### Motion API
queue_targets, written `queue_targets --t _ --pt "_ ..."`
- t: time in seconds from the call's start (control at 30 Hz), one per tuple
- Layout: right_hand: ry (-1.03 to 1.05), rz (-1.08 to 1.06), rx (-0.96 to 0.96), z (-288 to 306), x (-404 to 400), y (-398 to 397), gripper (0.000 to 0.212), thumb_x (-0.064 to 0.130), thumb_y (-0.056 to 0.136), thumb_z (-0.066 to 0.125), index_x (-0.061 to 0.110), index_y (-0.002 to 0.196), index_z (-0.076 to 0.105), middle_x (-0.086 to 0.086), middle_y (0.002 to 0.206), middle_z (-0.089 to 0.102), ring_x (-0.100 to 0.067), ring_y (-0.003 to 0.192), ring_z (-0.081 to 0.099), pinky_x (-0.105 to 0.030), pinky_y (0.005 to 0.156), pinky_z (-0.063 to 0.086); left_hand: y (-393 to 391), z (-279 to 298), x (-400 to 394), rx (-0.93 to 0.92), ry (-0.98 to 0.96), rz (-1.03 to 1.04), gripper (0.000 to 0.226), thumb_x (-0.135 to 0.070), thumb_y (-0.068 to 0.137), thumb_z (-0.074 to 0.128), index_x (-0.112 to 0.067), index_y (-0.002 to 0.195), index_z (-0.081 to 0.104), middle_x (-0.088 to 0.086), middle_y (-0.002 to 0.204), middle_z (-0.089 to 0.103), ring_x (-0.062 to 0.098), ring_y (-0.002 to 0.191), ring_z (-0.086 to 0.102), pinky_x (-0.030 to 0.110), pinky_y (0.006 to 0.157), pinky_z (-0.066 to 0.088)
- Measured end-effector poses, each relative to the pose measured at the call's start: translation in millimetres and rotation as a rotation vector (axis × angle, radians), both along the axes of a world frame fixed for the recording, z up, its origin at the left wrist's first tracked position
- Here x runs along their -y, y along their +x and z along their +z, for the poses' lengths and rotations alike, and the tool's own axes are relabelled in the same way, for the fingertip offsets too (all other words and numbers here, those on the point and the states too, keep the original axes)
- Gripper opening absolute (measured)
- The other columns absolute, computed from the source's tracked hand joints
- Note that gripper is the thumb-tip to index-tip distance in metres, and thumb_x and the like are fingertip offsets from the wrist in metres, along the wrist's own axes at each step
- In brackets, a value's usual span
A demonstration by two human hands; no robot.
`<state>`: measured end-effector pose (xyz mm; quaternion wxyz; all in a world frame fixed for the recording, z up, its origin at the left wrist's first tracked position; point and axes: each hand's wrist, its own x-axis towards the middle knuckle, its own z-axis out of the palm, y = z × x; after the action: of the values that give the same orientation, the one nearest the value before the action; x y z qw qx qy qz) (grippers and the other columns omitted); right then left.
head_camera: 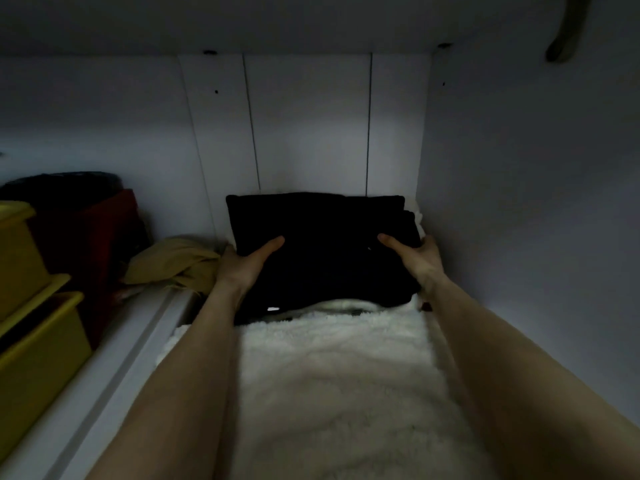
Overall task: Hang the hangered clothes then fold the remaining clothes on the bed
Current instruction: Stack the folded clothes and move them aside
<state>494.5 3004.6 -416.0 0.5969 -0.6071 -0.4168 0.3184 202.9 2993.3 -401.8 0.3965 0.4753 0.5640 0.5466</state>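
Gripping a folded black garment [322, 244] at its two side edges, the left hand [242, 263] and right hand [420, 258] each lay a thumb flat on the top face while the other fingers go out of sight under or behind the cloth. The garment sits at the far end of a white fleecy layer [332, 375], its back edge close to the white rear panel [308, 123] of a dim shelf compartment; whether it already rests fully on the fleece or is partly carried cannot be told. A side wall [519, 202] stands just beside the right hand. To the left, beyond a white divider [114, 358], lie a crumpled mustard cloth [173, 263], a dark red item [100, 230] and stacked yellow boxes [31, 306]. No hanger or bed is in view. The step in hand appears to be stowing a finished fold, which places the work late in the folding half of the task. The next move probably calls for setting the garment down square to the panel, then sliding both hands out sideways and low so the fold is not dragged open.
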Motion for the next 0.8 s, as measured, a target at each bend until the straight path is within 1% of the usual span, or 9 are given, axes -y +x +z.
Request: queue_targets --t 0.07,0.2,0.33,0.47,0.53,0.6,0.67,0.77,0.8 --pt "0.048 0.008 0.019 26 7 -5 0.093 0.059 0.049 0.084 0.016 0.123 0.048 -0.004 0.122 0.061 -0.024 0.107 0.062 -0.041 0.097 0.051 -5 20 8 -0.012 0.028 0.015 0.11 -0.066 0.053 0.082 -0.017 0.143 0.041 0.004 0.134 0.057 0.023 0.114 0.059 0.036 0.103 0.046" --pt "0.126 0.043 0.073 80 24 -11 0.078 0.046 0.065 0.084 0.014 0.126 0.047 -0.003 0.121 0.058 -0.022 0.11 0.058 -0.035 0.097 0.049 -10 55 22 -0.005 0.072 0.049 0.111 -0.067 0.056 0.079 -0.017 0.145 0.037 0.005 0.139 0.053 0.023 0.12 0.056 0.038 0.107 0.043" --pt "0.057 0.061 0.104 112 28 -9 0.087 0.049 0.062 0.084 0.01 0.13 0.046 -0.009 0.127 0.058 -0.026 0.111 0.059 -0.036 0.094 0.051 -10 74 29 -0.018 0.026 0.059 0.132 -0.079 0.039 0.075 -0.014 0.146 0.035 0.006 0.142 0.05 0.025 0.123 0.053 0.038 0.108 0.041" --pt "-0.071 0.088 0.116 95 26 -5 0.101 0.058 0.05 0.084 0.008 0.131 0.049 -0.01 0.125 0.06 -0.027 0.106 0.063 -0.037 0.093 0.052 -3 54 22 -0.052 -0.03 0.106 0.132 -0.077 0.042 0.077 -0.01 0.146 0.033 0.009 0.144 0.047 0.028 0.126 0.051 0.039 0.108 0.041" --pt "-0.14 0.076 0.145 74 21 -2 0.098 0.058 0.052 0.083 0.006 0.129 0.052 -0.012 0.122 0.062 -0.028 0.104 0.064 -0.039 0.093 0.053 1 38 18 -0.157 -0.091 0.16 0.126 -0.076 0.052 0.075 -0.007 0.147 0.03 0.013 0.146 0.044 0.032 0.129 0.048 0.041 0.108 0.04" --pt "-0.241 0.07 0.176 50 14 1 0.097 0.062 0.052 0.082 0.004 0.126 0.055 -0.014 0.12 0.064 -0.029 0.102 0.065 -0.041 0.093 0.053 6 21 12 -0.306 -0.148 0.199 0.122 -0.077 0.06 0.068 -0.007 0.149 0.023 0.015 0.148 0.04 0.035 0.13 0.047 0.042 0.106 0.041" --pt "-0.311 0.078 0.199 28 8 2 0.1 0.065 0.053 0.079 0.002 0.128 0.054 -0.016 0.122 0.063 -0.031 0.105 0.064 -0.041 0.094 0.052 9 6 5 -0.435 -0.164 0.219 0.117 -0.077 0.066 0.063 -0.005 0.149 0.022 0.016 0.147 0.042 0.037 0.127 0.049 0.043 0.102 0.044" --pt "-0.292 0.088 0.165 13 -7 7 0.121 0.075 0.034 0.074 0.002 0.129 0.053 -0.016 0.124 0.062 -0.032 0.106 0.063 -0.042 0.095 0.052 12 3 -5 -0.462 -0.134 0.227 0.11 -0.073 0.069 0.065 -0.002 0.145 0.029 0.018 0.143 0.047 0.037 0.125 0.05 0.042 0.099 0.045" --pt "-0.28 0.098 0.145 16 -10 7 0.12 0.073 0.036 0.075 0.001 0.129 0.053 -0.017 0.124 0.062 -0.032 0.106 0.063 -0.042 0.095 0.052 12 8 -8 -0.454 -0.125 0.226 0.107 -0.071 0.072 0.066 -0.002 0.145 0.03 0.018 0.143 0.046 0.037 0.125 0.05 0.042 0.098 0.045"
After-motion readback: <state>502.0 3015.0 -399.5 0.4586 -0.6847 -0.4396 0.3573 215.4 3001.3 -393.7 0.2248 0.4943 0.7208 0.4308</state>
